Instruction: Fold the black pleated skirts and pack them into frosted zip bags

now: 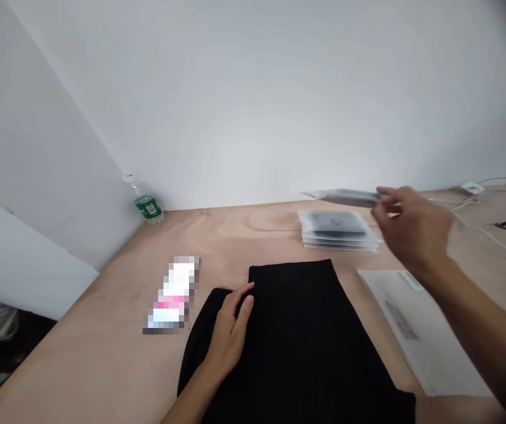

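A black cloth garment [306, 341] lies spread on the table at the bottom centre. On its left part rests my left hand [230, 330], fingers apart and holding nothing. My right hand [412, 224] is raised at the right, pinching the right edge of a thin, flat packet [345, 197] that is blurred and seen nearly edge-on. Just under that packet sits a stack of clear-bagged packets [339, 229] with dark contents. To the right of the garment, partly behind my right forearm, white translucent bags [429, 335] lie flat.
A water bottle [148, 206] with a green label stands by the wall at the back left. A pixelated phone-like object [173, 294] lies left of the garment. White cables and an adapter [472, 188] are at the back right of the wooden table [103, 335].
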Motion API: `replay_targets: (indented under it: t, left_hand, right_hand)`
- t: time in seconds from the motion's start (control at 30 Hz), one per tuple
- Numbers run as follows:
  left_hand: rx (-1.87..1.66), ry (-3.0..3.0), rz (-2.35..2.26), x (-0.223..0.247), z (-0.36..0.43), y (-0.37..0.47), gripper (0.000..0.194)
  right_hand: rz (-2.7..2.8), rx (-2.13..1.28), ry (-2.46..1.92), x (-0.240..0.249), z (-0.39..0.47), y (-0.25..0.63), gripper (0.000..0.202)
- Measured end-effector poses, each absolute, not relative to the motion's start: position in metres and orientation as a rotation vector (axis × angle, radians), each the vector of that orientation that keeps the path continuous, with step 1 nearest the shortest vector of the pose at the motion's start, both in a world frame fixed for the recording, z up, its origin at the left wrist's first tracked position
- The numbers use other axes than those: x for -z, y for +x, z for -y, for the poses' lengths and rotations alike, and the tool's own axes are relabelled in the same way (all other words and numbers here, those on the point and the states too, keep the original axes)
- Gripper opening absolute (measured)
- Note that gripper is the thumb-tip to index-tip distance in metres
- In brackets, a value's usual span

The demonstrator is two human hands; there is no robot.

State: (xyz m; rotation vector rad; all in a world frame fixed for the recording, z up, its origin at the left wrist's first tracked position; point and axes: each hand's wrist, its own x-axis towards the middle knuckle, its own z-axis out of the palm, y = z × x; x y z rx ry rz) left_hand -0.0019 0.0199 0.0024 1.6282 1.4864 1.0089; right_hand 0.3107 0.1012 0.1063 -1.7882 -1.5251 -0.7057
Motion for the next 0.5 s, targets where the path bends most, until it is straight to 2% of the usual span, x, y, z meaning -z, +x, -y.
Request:
replay_targets:
  t: [0.2, 0.37, 0.5]
  left_hand:
    - [-0.976, 1.777, -1.469, 0.002, -0.019, -0.001, 0.028]
    - [-0.913, 1.881, -1.584, 0.000, -0.028, -0.005, 0.025]
    - [-0.836, 1.867, -1.713, -0.005, -0.052, -0.005, 0.026]
  right_hand:
    - [1.720, 0.550, -1.847, -0.022, -0.118, 0.317, 0.019]
    - [1.756, 0.455, -1.795, -0.014, -0.104, 0.313, 0.024]
    - [1.897, 0.200, -1.735, -0.005, -0.084, 0.295, 0.024]
